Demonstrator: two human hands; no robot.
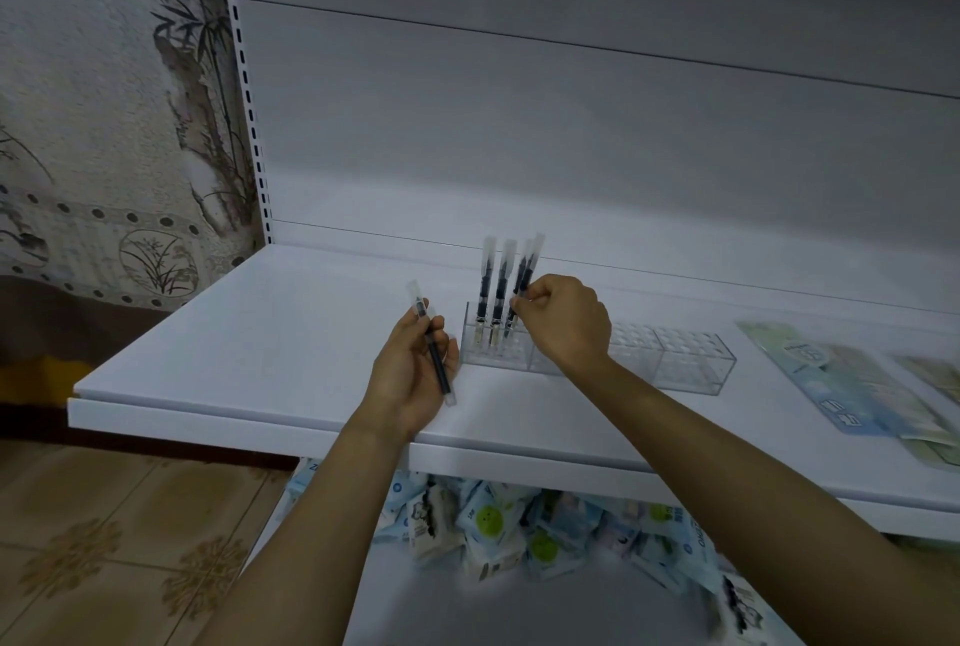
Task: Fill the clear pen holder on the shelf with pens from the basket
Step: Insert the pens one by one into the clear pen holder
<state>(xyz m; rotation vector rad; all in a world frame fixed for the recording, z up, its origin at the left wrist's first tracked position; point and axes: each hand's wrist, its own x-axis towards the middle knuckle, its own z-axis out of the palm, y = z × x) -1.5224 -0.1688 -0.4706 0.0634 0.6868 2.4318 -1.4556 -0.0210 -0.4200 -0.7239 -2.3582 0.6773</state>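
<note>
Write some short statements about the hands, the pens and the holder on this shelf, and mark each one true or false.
1. The left hand holds a pen. True.
2. The right hand is empty. False: it pinches another pen at the holder.
3. The holder is full. False: standing pens fill only its left end; the other slots are empty.
4. Packets lie on the shelf, right of the holder. True.
</note>
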